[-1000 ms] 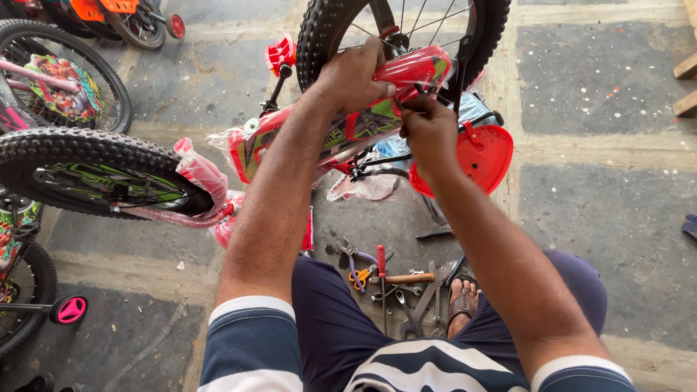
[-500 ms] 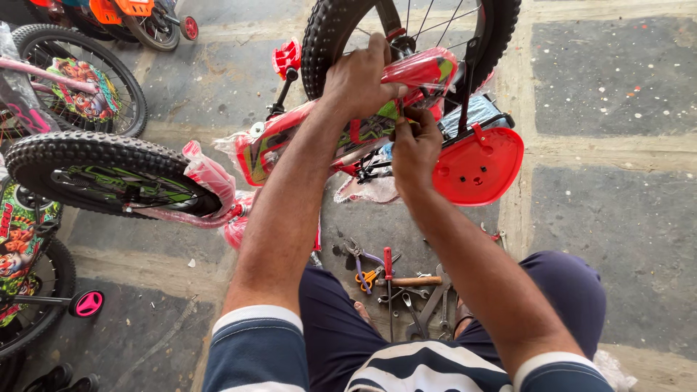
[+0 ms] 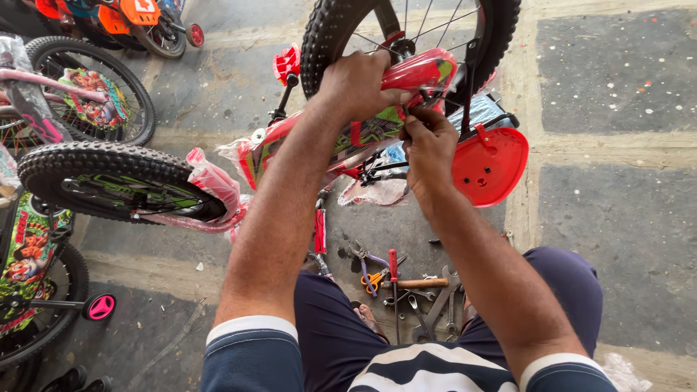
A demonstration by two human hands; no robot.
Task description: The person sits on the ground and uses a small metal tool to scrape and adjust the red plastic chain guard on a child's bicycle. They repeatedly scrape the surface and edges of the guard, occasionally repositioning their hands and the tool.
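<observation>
**Between the knees: both hands on the red mudguard, tools below**

Nearest the camera, on the grey paved floor between the person's dark trouser legs, lies a scatter of steel spanners and pliers with a wooden-handled hammer and a red-handled screwdriver.

Further out, above the tools, the right hand is pinched on something small at the lower edge of the glossy red plastic mudguard (what it pinches is too small to tell). Fingers bent, thumb pointing up toward the guard.

Left hand sits just beyond and left of the right, clenched over the mudguard's near end, gripping it from above.

Relation noted: the mudguard's long axis runs left to right, tilted slightly up to the right, following the knobbly black rear tyre behind it. Left hand is on top; right hand comes from beneath, touching.

Round red plastic chain cover hangs just right of the right hand.

Farthest left: other small bicycles.
</observation>
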